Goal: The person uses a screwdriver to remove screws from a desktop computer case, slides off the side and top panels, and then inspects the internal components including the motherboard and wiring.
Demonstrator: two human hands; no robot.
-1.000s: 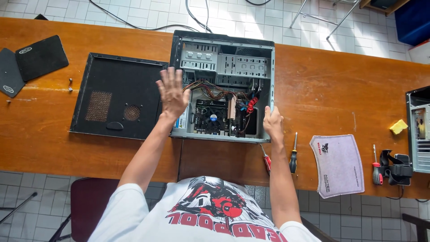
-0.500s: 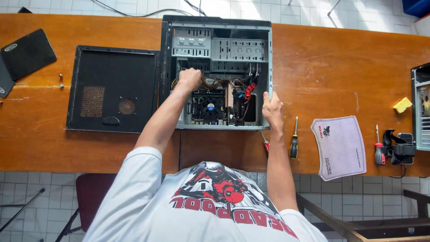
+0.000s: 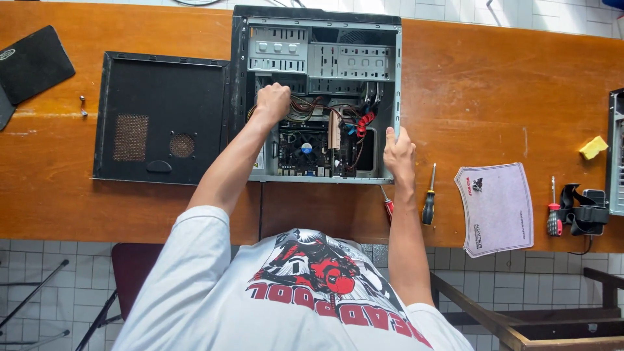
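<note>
A: From the head view, we have the open grey metal computer case lying on the orange wooden bench. Our left hand is curled narrow among the coloured cables inside it; whether it grips one, we cannot tell.

B: Our right hand clasps the case's right wall. The black perforated side panel lies left of the case, the black-handled screwdriver right. We seem mid-way through cable work; next calls for a gentle, steady pull.
</note>
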